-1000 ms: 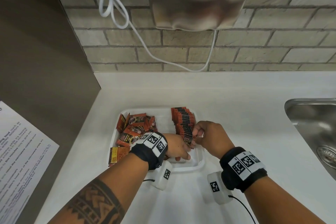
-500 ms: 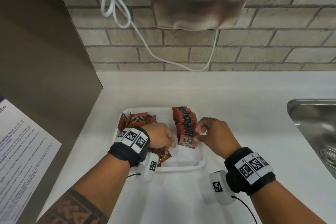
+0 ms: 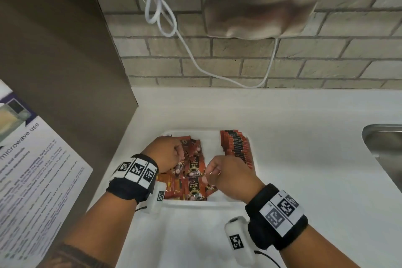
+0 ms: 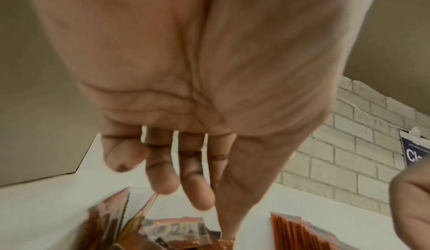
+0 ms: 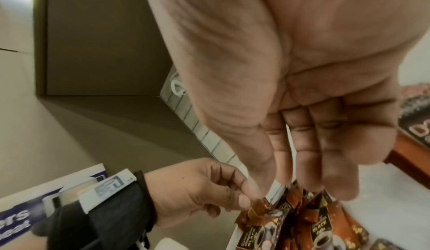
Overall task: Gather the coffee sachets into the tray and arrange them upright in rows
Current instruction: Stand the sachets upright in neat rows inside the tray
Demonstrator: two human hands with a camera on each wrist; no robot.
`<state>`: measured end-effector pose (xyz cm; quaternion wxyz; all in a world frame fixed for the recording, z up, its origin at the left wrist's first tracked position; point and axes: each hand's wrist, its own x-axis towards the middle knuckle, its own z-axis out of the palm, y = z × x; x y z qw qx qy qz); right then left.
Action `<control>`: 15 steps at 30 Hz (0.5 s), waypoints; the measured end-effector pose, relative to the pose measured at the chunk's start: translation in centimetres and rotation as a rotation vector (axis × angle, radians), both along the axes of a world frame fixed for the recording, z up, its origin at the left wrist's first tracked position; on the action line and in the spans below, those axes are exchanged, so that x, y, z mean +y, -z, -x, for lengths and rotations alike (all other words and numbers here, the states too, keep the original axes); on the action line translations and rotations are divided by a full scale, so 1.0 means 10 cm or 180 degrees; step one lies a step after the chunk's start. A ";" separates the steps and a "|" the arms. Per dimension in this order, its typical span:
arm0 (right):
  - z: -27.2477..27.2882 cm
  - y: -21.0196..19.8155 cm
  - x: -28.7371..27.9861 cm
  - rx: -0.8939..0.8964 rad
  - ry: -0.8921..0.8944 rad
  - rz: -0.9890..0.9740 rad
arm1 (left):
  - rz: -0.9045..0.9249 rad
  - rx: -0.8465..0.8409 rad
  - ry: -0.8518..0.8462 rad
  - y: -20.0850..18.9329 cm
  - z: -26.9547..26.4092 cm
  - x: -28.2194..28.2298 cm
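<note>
A white tray [image 3: 219, 202] sits on the counter in the head view. Its left half holds a loose pile of brown coffee sachets [image 3: 193, 185], lying flat and overlapping. Along its right side stands an upright row of sachets [image 3: 236, 148], also in the left wrist view [image 4: 298, 233]. My left hand [image 3: 181, 159] is over the back of the pile, thumb and forefinger pinching a sachet corner [image 5: 256, 204]. My right hand [image 3: 210, 173] is at the pile's right edge, and its thumb and fingers [image 5: 286, 176] pinch the top edge of a sachet [image 5: 278, 186].
A steel sink [image 3: 382, 143] lies at the right edge of the white counter. A steel hand dryer [image 3: 263, 0] with a white cable [image 3: 195, 59] hangs on the brick wall behind. A brown panel [image 3: 65, 72] with a printed notice [image 3: 32, 169] closes the left side.
My right hand has left the upright row and moved left to the loose pile. My left hand has moved further back over the pile.
</note>
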<state>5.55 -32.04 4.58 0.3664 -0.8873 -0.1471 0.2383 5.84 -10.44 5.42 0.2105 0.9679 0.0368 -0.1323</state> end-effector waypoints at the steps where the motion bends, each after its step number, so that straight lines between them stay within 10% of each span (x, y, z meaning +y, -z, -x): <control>1: -0.03 0.00 0.06 0.0042 0.0049 -0.0002 | -0.0014 -0.0095 -0.0011 0.01 -0.04 0.04; 15: -0.70 0.23 1.03 0.0549 0.1161 0.0223 | -0.0398 0.0349 -0.0011 0.29 -0.20 0.32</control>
